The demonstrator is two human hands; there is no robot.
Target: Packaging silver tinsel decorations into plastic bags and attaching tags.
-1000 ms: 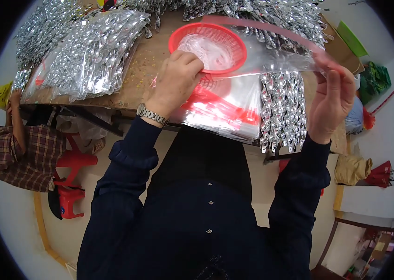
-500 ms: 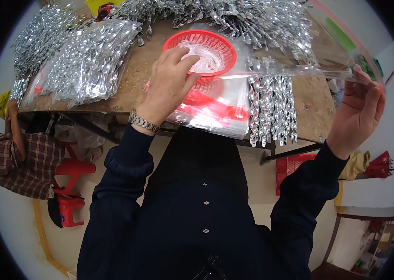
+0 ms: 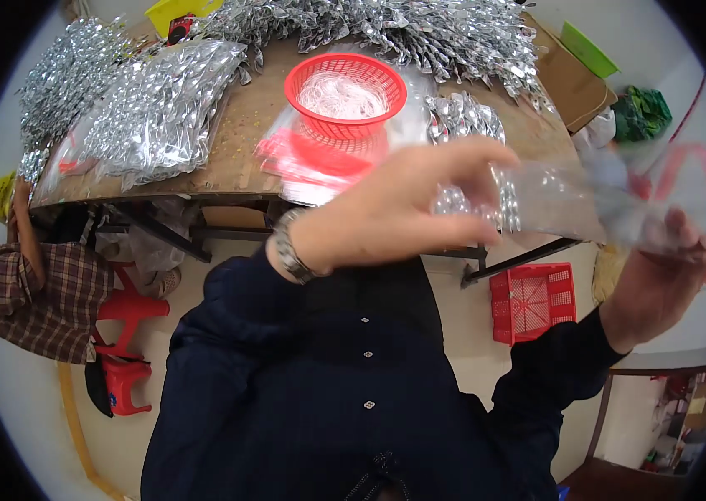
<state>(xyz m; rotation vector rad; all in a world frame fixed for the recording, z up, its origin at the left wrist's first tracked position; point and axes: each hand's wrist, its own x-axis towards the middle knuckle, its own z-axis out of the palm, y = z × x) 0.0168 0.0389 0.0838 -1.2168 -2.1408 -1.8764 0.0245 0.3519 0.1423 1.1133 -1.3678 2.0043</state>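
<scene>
My right hand is closed on a clear plastic bag with a pinkish-red band, held out at the right and blurred by motion. My left hand stretches across toward the bag, thumb and fingers apart, with nothing visible between them. Behind it a red plastic basket holds a coil of fine whitish thread. Beneath the basket lies a stack of clear bags with red bands, partly covered by my left hand. Silver twisted strips lie to its right, also partly hidden by that hand.
Heaps of silver twisted strips cover the far side of the wooden table; a filled bag lies left. A red crate stands on the floor at right. Another person sits at left near red stools.
My left hand has left the basket and swung right toward the bag. The bag has come off the table with my right hand, which has moved slightly lower and to the right.
</scene>
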